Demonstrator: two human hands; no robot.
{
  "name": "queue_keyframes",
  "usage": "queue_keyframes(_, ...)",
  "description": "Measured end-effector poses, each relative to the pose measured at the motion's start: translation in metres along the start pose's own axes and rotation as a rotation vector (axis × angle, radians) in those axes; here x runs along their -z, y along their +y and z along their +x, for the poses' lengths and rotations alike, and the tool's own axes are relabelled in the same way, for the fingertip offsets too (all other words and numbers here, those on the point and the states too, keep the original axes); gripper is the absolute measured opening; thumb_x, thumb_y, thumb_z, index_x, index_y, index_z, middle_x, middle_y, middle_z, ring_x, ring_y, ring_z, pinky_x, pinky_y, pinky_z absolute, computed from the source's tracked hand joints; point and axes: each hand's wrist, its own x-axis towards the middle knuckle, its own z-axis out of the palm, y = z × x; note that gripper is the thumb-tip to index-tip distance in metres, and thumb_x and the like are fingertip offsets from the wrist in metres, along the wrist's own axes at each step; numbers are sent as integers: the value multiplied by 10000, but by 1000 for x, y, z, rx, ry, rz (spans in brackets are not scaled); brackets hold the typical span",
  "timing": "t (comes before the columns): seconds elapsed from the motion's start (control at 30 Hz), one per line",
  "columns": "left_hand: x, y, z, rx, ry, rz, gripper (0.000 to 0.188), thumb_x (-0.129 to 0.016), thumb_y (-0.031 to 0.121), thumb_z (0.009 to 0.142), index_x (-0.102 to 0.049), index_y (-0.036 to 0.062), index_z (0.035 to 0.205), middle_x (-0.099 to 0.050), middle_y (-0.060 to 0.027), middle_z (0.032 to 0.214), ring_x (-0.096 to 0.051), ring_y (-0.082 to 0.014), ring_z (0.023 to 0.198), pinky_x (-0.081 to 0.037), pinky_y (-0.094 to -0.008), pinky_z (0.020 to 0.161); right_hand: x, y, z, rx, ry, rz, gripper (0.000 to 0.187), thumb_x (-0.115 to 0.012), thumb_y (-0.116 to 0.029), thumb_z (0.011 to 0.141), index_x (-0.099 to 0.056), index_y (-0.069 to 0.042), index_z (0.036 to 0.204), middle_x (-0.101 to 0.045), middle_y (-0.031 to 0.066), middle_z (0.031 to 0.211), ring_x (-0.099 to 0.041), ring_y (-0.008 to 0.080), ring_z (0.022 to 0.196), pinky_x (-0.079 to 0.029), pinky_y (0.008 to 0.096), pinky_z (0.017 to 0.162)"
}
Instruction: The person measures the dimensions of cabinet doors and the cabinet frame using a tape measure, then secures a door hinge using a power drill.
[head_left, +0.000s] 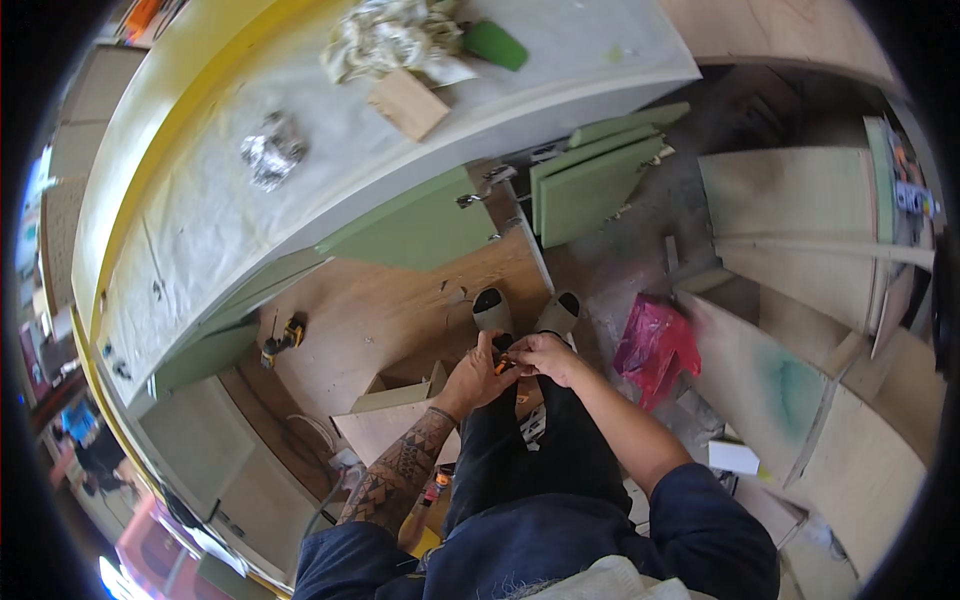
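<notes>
Above my lap my two hands meet, fingers bent close together. A small orange and black object (502, 363) shows between them; its kind is too small to make out. My left hand (476, 374), at the end of a tattooed forearm, is closed around it. From the other side my right hand (546, 358) pinches at it, with its fingertips partly hidden. Below the hands are my dark trousers (500, 465), and my slippers (558, 312) stand just beyond on the wooden floor.
Green cabinet doors (410, 222) hang under the plastic-covered counter (215, 190), with loose green panels (595, 190) beside them. A yellow and black drill (284, 340) lies left on the floor. At right are a pink plastic bag (655, 348) and unfinished wooden cabinets (755, 375).
</notes>
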Motion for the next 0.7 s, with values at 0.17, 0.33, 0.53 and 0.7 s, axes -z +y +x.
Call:
queue_keyframes(0.17, 12, 15, 24, -189, 27, 44, 553, -702, 278, 1027, -497, 69, 1496, -716, -260, 1211, -754, -385, 1041, -596, -450, 888, 27, -30, 4, 126, -61, 60, 202, -765, -209, 1011, -703, -40, 1104, -718, 20, 908, -668, 104, 751, -592, 269, 712)
queue_keyframes(0.33, 46, -21, 30, 28, 139, 129, 385, -720, 270, 990, -686, 142, 1352, -745, -220, 1074, -733, -420, 1043, -596, -468, 904, 128, -102, -9, 429, 326, 523, 223, -699, -269, 1018, -670, -48, 1035, -690, 81, 895, -705, 197, 815, -624, 374, 770)
queue_keyframes(0.53, 100, -71, 60, -41, 321, 380, 215, -709, 236, 992, -752, 81, 1136, -717, -195, 907, -713, -390, 881, -579, -483, 800, 174, -119, -45, 398, 431, 321, 679, -631, -562, 1053, -558, -23, 1459, -659, 115, 1250, -650, 273, 1203, -516, 431, 1062)
queue_keyframes(0.7, 96, -21, 151, -44, 500, 414, 204, -678, 243, 1009, -764, 80, 1097, -719, -213, 933, -704, -417, 902, -564, -498, 804, 107, 54, -70, -21, 235, -694, 865, -574, -610, 1045, -365, -27, 1649, -473, 275, 1631, -489, 430, 1491, -403, 481, 1220)
